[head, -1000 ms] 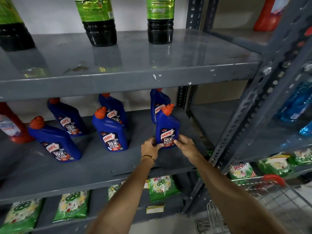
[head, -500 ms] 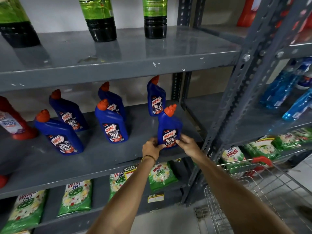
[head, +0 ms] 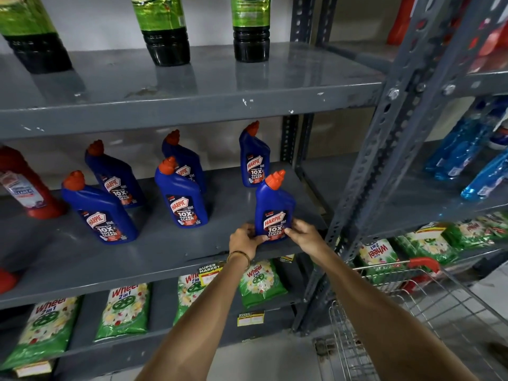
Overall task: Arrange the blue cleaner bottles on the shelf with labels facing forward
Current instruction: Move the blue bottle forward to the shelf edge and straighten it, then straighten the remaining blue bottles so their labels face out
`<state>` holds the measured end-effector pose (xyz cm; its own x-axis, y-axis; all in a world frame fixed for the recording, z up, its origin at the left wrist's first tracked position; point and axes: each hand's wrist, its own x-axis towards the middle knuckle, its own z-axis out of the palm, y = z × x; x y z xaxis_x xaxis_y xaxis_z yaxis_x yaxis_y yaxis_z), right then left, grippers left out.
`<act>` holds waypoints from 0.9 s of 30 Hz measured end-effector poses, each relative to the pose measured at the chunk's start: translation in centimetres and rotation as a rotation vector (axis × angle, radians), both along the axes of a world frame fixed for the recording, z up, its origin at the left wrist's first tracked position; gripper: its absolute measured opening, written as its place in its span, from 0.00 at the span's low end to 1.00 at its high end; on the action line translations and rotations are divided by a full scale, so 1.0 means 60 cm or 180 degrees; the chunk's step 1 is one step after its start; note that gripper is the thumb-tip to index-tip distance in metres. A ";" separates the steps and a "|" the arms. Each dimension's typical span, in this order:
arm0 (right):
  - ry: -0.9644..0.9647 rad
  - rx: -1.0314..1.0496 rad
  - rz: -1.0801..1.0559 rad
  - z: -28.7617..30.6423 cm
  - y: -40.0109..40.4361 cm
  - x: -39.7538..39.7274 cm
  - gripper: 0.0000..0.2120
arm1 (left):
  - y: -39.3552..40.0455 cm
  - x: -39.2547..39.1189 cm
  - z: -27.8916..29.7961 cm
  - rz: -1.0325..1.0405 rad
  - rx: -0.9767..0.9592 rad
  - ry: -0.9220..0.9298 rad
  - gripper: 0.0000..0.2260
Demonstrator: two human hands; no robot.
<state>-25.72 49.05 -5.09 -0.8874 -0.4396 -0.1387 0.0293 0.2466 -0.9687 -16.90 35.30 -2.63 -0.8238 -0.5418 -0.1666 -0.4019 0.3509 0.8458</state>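
Both hands grip the base of one blue Harpic bottle (head: 275, 207) standing upright near the front edge of the grey metal shelf (head: 165, 259), toward its right end. The left hand (head: 245, 239) has its fingers curled onto the bottle's lower left side, thumb across the bottom of the label; the right hand (head: 303, 234) presses fingertips against the lower right side, so the bottle is clamped between the two. Its label faces forward and its orange cap leans right. A thin gold bangle (head: 239, 257) sits on the left wrist. Five more blue Harpic bottles stand apart on the same shelf: one far behind the held bottle (head: 254, 158), a near middle one (head: 182, 200) with another just behind it (head: 187, 163), and two toward the left, one near (head: 103, 215) and one farther back (head: 115, 177); all show labels forward. A red cleaner bottle (head: 26, 185) stands at the far left. Green Wheel detergent packets (head: 123, 312) lie on the shelf below, and a wire shopping cart (head: 406, 320) stands at lower right
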 end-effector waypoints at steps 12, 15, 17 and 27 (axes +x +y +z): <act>-0.0365 0.0070 -0.0819 -0.007 -0.010 0.035 0.29 | -0.072 0.048 -0.018 0.0550 0.0123 -0.0051 0.23; -0.0154 0.0154 -0.1211 0.001 -0.023 0.064 0.26 | -0.110 0.070 -0.018 0.0621 0.0188 -0.0078 0.23; 0.0020 0.0210 -0.1484 0.003 -0.036 0.090 0.23 | -0.141 0.092 -0.021 0.0610 0.0205 -0.0102 0.23; 0.0196 0.0258 -0.1638 -0.008 -0.170 0.212 0.16 | -0.271 0.194 -0.021 0.0410 0.0169 -0.0135 0.25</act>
